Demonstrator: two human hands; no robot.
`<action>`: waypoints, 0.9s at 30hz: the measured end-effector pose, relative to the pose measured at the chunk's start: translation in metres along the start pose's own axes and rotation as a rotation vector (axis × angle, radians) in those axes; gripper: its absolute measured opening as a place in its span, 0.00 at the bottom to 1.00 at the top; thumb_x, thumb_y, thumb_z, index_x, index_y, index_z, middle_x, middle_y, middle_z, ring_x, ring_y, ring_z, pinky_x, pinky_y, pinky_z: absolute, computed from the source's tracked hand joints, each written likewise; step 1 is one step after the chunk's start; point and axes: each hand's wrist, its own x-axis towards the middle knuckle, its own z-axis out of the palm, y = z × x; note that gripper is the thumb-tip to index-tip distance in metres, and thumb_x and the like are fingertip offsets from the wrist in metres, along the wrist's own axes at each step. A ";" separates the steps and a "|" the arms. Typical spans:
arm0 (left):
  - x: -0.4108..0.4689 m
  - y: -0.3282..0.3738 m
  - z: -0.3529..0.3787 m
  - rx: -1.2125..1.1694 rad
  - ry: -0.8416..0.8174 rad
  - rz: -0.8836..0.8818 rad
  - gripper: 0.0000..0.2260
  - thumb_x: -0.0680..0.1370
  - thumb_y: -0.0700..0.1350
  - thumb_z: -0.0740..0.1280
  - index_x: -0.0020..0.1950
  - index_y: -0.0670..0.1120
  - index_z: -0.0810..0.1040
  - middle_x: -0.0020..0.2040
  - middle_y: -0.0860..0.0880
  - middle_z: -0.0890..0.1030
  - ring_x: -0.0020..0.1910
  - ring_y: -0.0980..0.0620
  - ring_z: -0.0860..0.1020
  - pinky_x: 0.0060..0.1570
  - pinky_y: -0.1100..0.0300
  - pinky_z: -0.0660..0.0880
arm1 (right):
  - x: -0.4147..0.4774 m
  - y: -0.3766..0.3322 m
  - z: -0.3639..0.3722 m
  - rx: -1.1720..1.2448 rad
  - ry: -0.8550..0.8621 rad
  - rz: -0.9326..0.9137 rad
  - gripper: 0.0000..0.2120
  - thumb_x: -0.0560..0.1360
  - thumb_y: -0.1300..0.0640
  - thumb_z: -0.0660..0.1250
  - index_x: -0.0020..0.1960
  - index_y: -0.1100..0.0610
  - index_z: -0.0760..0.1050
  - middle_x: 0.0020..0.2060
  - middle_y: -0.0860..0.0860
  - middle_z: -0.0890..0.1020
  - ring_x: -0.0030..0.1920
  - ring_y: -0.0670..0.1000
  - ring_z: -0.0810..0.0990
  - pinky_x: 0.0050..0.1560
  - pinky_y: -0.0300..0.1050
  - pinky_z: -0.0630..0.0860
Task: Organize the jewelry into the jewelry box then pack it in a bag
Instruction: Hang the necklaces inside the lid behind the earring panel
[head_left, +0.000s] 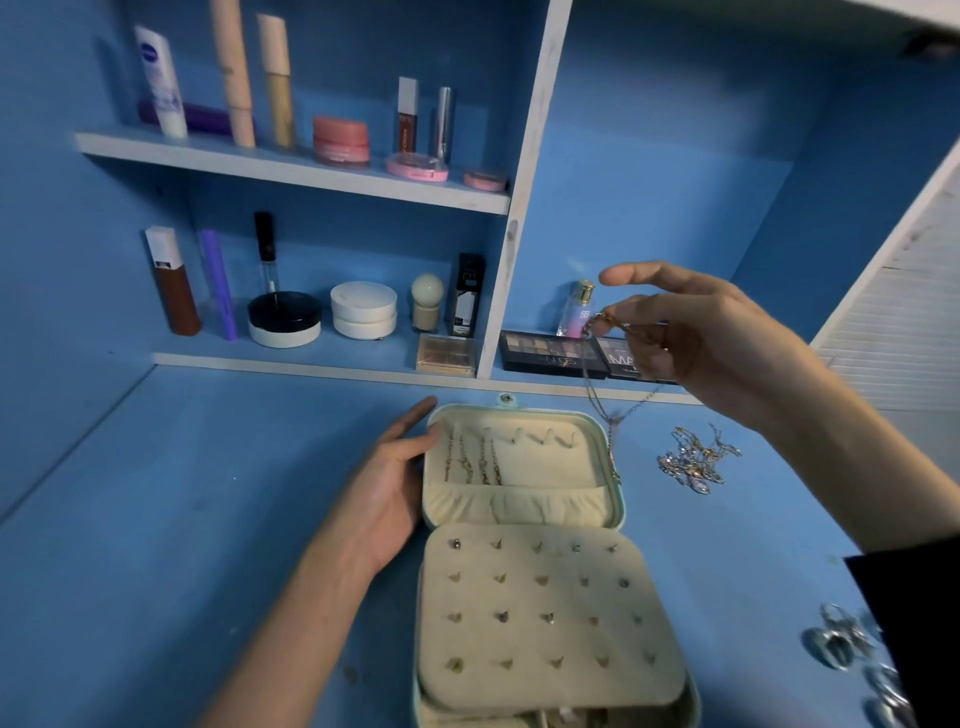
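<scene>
- A blue desk (208, 519) carries the open jewelry box (619, 499); behind the box, shelves (291, 174) hold cosmetics.
- Chains hang in the box's lid; its cream panel (519, 597) bears studs.
- The left hand (389, 483) lies flat, fingers straight, against the box's left side.
- Above the box's right edge, the right hand (691, 332) pinches a dangling necklace (597, 400).
- A chain heap (693, 460) lies right of the box.

The open mint-green jewelry box (545, 410) has a smooth shell and a soft, matt cream cloth lining. The thin gold chain (590, 387) and the heap of silver chains (693, 460) look like shiny metal. The blue painted tabletop (208, 519) is matt.
</scene>
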 end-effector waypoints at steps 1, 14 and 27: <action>0.000 0.000 0.000 0.002 0.002 0.000 0.18 0.78 0.36 0.60 0.67 0.47 0.73 0.44 0.47 0.84 0.44 0.50 0.80 0.34 0.60 0.79 | -0.001 -0.001 0.001 0.007 -0.011 -0.002 0.12 0.74 0.68 0.62 0.52 0.54 0.75 0.36 0.56 0.82 0.25 0.49 0.62 0.26 0.37 0.61; 0.000 0.000 0.000 0.007 0.016 -0.009 0.17 0.78 0.36 0.61 0.66 0.49 0.74 0.44 0.46 0.82 0.43 0.49 0.79 0.31 0.60 0.78 | -0.006 -0.009 0.011 -0.028 -0.109 -0.040 0.14 0.72 0.69 0.64 0.55 0.56 0.75 0.35 0.56 0.81 0.25 0.50 0.67 0.25 0.38 0.65; 0.001 0.000 0.003 -0.007 0.012 0.007 0.18 0.79 0.35 0.59 0.68 0.46 0.72 0.47 0.45 0.82 0.47 0.48 0.79 0.42 0.55 0.74 | 0.023 0.047 0.046 -0.203 -0.078 0.104 0.14 0.73 0.71 0.65 0.56 0.61 0.74 0.35 0.54 0.83 0.26 0.49 0.73 0.30 0.41 0.69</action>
